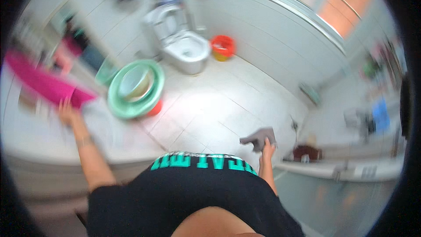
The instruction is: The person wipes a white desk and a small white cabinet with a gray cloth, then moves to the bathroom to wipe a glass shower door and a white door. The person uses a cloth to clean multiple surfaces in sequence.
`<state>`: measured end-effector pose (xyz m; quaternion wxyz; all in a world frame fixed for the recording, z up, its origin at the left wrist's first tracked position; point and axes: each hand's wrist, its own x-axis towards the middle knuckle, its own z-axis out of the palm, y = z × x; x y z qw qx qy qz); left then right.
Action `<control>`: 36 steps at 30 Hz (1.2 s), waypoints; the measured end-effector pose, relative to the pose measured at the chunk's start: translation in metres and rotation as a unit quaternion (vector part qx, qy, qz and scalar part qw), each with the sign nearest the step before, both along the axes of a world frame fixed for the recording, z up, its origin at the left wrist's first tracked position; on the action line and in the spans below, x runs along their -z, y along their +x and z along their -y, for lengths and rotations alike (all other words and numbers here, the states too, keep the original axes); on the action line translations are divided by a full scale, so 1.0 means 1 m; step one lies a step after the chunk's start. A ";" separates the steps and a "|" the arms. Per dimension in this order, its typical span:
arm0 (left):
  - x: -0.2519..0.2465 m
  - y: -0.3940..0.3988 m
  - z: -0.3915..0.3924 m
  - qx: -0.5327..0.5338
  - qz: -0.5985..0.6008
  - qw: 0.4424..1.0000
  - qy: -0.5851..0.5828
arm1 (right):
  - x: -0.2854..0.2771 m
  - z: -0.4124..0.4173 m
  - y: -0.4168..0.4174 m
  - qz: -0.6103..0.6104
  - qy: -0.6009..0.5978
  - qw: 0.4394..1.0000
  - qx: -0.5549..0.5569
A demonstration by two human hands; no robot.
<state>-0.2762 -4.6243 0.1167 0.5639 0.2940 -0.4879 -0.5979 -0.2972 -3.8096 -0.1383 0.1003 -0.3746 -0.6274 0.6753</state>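
Observation:
My left hand [67, 112] is at the left, its fingers against the lower edge of a bright magenta sheet-like thing [46, 80]; blur hides whether they grip it. On the right, my right hand [268, 148] grips a grey-brown cloth [261, 137], which hangs over the pale tiled floor. Nested green and pale basins [113, 100] stand between my left hand and a white toilet [194, 52], whose lid is raised.
A red bin [223, 46] stands beside the toilet by the tiled wall. A white counter [108, 138] runs along the left, below a mirror. At the right are a glass panel [315, 200], a dark red item [306, 153] and a blue item [381, 114]. A window [315, 3] is at upper right.

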 end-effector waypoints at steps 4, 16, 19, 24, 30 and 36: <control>0.083 -0.043 -0.050 -0.066 0.141 0.986 -0.059 | -0.009 0.013 0.002 -0.055 0.046 0.991 0.111; 0.324 -0.234 -0.220 0.716 0.403 0.535 -0.198 | -0.210 0.020 0.079 -0.088 0.234 0.848 0.468; 0.311 -0.277 -0.284 0.754 0.376 0.479 -0.248 | -0.269 0.028 0.131 -0.079 0.299 0.799 0.515; 0.300 -0.326 -0.432 0.807 0.283 0.437 -0.277 | -0.358 0.029 0.224 -0.036 0.748 0.444 0.492; 0.221 -0.274 -0.673 0.911 0.154 0.253 -0.286 | -0.418 0.022 0.274 0.001 0.848 0.212 0.485; 0.114 -0.165 -0.869 0.940 -0.015 0.031 -0.341 | -0.379 -0.017 0.304 0.331 0.834 0.197 0.394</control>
